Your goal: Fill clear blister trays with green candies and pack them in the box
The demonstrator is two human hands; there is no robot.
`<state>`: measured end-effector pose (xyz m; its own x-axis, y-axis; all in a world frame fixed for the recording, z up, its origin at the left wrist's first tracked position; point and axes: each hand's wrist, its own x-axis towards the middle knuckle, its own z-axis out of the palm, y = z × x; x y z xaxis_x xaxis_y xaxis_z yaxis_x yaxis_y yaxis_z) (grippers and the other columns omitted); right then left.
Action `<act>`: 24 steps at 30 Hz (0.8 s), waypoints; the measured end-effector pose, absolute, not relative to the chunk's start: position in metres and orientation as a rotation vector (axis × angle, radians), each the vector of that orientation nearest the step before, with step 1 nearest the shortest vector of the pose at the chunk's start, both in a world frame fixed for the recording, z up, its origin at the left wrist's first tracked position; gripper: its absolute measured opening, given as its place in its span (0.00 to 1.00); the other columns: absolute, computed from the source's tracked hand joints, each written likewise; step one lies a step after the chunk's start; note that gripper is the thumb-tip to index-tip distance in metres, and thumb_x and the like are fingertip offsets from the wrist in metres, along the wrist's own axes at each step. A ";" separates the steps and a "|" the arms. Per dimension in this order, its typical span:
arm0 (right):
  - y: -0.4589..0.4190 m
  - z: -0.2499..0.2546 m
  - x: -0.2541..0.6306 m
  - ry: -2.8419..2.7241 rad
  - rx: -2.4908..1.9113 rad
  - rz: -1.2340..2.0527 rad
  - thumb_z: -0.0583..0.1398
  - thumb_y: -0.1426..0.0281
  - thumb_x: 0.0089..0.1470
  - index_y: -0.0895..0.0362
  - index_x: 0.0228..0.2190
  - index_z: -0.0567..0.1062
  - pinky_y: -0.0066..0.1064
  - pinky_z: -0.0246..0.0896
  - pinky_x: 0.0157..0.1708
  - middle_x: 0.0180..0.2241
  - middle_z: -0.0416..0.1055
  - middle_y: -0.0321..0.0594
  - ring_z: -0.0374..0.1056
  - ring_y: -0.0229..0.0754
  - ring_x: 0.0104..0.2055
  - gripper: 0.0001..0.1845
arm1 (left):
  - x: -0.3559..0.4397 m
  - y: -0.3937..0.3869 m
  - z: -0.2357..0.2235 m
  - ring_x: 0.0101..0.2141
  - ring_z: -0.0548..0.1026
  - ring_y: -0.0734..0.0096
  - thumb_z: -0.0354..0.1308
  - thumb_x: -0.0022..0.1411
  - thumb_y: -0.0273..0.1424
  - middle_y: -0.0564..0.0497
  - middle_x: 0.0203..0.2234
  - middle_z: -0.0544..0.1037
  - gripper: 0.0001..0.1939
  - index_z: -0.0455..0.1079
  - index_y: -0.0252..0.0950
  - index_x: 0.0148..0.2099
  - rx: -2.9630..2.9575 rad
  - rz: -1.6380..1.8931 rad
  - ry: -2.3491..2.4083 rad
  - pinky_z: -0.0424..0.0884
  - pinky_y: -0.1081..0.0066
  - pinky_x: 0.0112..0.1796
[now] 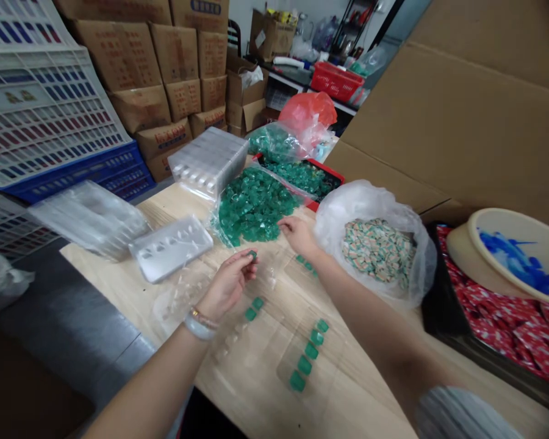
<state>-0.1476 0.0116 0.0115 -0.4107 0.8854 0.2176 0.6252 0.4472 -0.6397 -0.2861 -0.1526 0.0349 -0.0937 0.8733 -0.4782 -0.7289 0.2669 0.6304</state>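
Note:
My left hand (229,281) is closed in a pinch on a small green plastic piece (253,255) above the wooden table. My right hand (299,235) reaches to the near right edge of a pile of green plastic pieces (251,204). Its fingertips are pressed together, and what is between them is too small to make out. Below the hands lies a clear plastic tray (286,366) with several green pieces in a row. Two more green pieces (254,308) sit in clear plastic under my left hand. Others show partly behind my right wrist.
Stacked clear trays (208,160) and a single clear tray (171,247) lie at the left. On the right are a bag of small patterned pieces (379,250), a cream basin (466,244) with blue pieces and red packets (498,323). Cardboard boxes (119,55) stand behind.

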 end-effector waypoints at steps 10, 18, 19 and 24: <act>0.003 -0.009 -0.163 -2.291 -1.260 0.630 0.51 0.76 0.46 0.58 0.25 0.70 0.27 0.58 0.31 0.23 0.67 0.36 0.63 0.36 0.27 0.08 | -0.283 -0.135 0.028 0.26 0.70 0.78 0.57 0.46 0.21 0.48 0.27 0.74 0.07 0.71 0.29 0.32 0.202 1.360 1.023 0.65 0.77 0.28; 0.042 0.020 -0.156 -2.119 -1.218 0.717 0.53 0.71 0.45 0.57 0.26 0.67 0.26 0.55 0.23 0.19 0.64 0.32 0.60 0.34 0.21 0.04 | -0.283 -0.121 0.029 0.24 0.69 0.80 0.54 0.47 0.19 0.49 0.27 0.74 0.08 0.72 0.30 0.31 0.185 1.382 1.010 0.65 0.77 0.28; 0.055 0.029 -0.152 -2.096 -1.250 0.619 0.53 0.71 0.44 0.57 0.25 0.66 0.27 0.55 0.24 0.18 0.63 0.32 0.59 0.34 0.20 0.03 | -0.284 -0.120 0.031 0.25 0.69 0.79 0.55 0.48 0.20 0.49 0.27 0.74 0.07 0.72 0.30 0.31 0.175 1.395 1.004 0.65 0.77 0.29; 0.136 0.086 -0.120 -1.820 -1.440 0.226 0.53 0.73 0.44 0.56 0.21 0.63 0.41 0.55 0.34 0.20 0.61 0.38 0.63 0.43 0.28 0.03 | -0.291 -0.123 0.036 0.26 0.70 0.80 0.56 0.50 0.20 0.48 0.30 0.75 0.09 0.72 0.30 0.36 0.184 1.370 0.965 0.66 0.78 0.29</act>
<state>-0.1202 0.1358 0.0858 -0.0451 0.8846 0.4642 0.7439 0.3399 -0.5754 -0.2909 -0.1235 0.0364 -0.1014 0.8768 -0.4700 -0.7376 0.2507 0.6270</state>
